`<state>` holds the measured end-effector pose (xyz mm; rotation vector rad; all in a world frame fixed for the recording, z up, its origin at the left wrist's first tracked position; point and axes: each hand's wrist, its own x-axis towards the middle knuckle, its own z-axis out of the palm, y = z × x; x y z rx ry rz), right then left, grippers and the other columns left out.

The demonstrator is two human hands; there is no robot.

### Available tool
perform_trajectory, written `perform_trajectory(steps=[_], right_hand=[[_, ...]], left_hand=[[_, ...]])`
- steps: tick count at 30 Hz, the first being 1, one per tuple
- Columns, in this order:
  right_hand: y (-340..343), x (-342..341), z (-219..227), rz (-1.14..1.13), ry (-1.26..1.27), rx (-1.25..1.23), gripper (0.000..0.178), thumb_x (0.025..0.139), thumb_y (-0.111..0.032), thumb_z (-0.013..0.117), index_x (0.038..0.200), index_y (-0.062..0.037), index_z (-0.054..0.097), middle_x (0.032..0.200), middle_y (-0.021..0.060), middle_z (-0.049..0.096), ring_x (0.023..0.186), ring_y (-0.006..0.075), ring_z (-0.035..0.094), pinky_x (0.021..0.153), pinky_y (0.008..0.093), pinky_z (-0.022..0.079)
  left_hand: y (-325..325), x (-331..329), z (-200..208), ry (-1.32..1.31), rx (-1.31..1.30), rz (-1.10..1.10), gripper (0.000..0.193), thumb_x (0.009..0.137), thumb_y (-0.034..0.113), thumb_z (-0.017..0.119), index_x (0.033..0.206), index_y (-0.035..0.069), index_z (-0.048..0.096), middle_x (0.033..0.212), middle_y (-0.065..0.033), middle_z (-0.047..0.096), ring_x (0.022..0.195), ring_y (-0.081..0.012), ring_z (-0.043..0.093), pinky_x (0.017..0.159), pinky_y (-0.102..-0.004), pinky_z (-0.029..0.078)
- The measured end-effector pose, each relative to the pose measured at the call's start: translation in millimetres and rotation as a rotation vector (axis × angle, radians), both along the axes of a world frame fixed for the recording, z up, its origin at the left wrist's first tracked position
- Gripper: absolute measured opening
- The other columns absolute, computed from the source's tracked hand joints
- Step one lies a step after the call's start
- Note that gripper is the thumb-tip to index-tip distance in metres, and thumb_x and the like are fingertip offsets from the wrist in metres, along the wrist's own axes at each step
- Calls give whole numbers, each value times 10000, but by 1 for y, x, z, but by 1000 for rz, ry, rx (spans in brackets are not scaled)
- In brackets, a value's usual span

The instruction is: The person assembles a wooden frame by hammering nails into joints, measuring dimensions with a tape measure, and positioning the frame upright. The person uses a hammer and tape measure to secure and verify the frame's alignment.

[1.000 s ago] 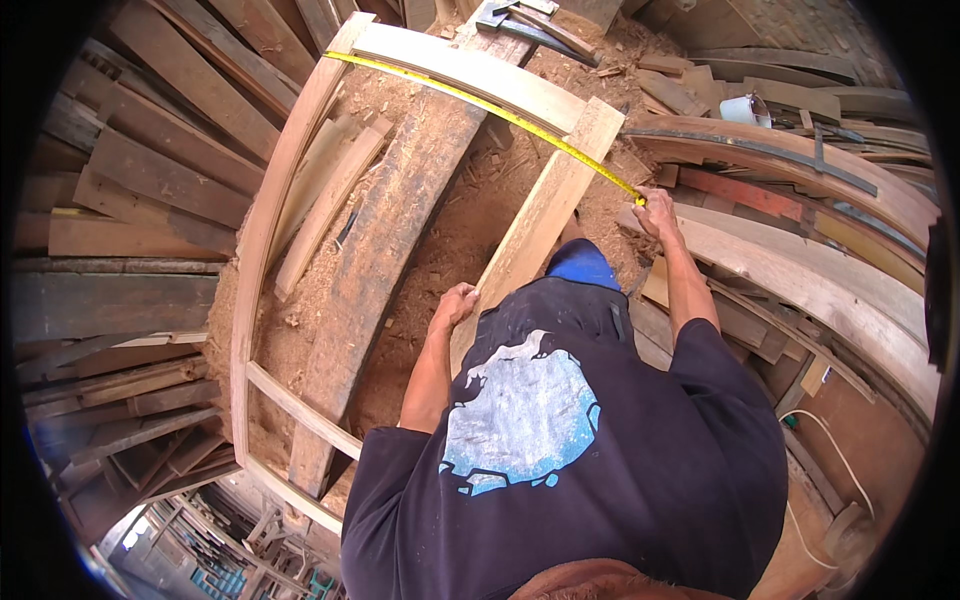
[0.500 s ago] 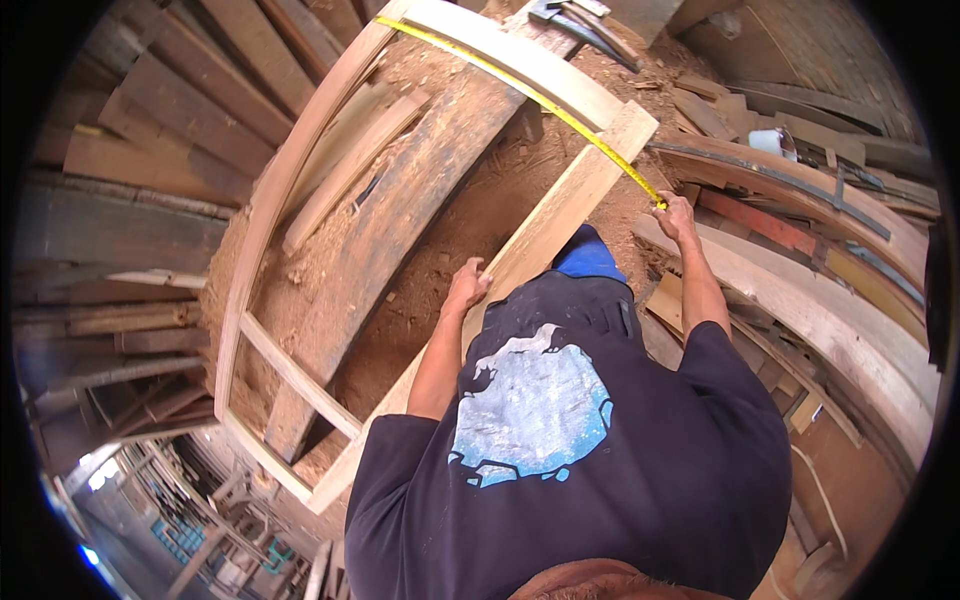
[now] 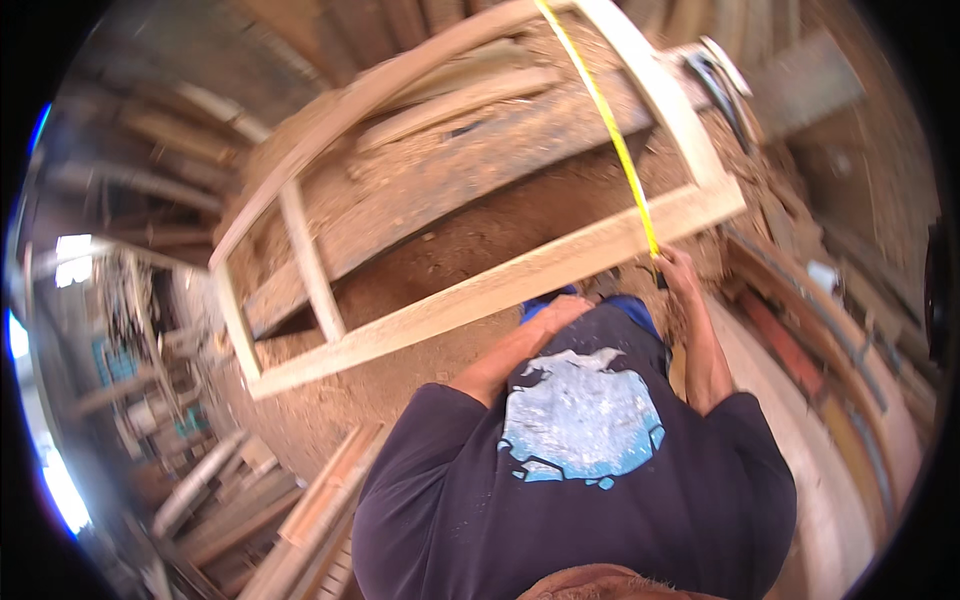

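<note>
A pale wooden frame [image 3: 470, 295] with a curved far rail lies on a sawdust-covered floor in front of me. A yellow tape measure [image 3: 610, 150] stretches diagonally across it from the far rail to the near right corner. My right hand [image 3: 675, 275] holds the tape's near end at that corner. My left hand [image 3: 560, 312] rests on the frame's near rail, fingers curled over its edge. My dark shirt with a light blue print fills the lower middle.
Sawdust and a wide rough plank [image 3: 470, 170] lie inside the frame. Stacked boards and curved timbers [image 3: 800, 350] line the right. Loose planks [image 3: 300, 510] lie at lower left. Metal tools [image 3: 715, 70] sit beyond the frame's far right corner.
The view has swung so the frame now appears turned further clockwise and blurred. Both hands stay on the frame's near rail and the tape remains stretched.
</note>
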<state>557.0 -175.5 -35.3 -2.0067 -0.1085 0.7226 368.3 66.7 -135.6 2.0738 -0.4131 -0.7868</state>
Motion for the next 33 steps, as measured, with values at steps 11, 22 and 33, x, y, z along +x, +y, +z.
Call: perform_trajectory(steps=[11, 22, 33], right_hand=[[74, -33, 7, 234, 71, 68, 363, 856, -220, 625, 1098, 47, 673, 737, 27, 596, 618, 108, 546, 553, 268, 441], [245, -161, -29, 258, 259, 117, 231, 897, -167, 605, 1005, 30, 660, 741, 59, 623, 572, 141, 588, 501, 302, 491], [378, -249, -31, 235, 253, 127, 226, 875, -177, 619, 983, 11, 683, 740, 34, 629, 624, 124, 594, 568, 274, 483]], left_hand=[[108, -86, 86, 149, 61, 1055, 469, 858, 215, 657, 1281, 30, 569, 1129, -189, 683, 1064, -281, 665, 917, -376, 521], [251, -282, 71, 256, 110, 1345, 459, 869, 219, 661, 1264, 5, 565, 1154, -192, 673, 1030, -265, 679, 884, -337, 526], [407, -403, 114, 8, 489, 1577, 670, 790, 271, 712, 1364, 33, 462, 1358, -278, 482, 1266, -434, 448, 1074, -473, 378]])
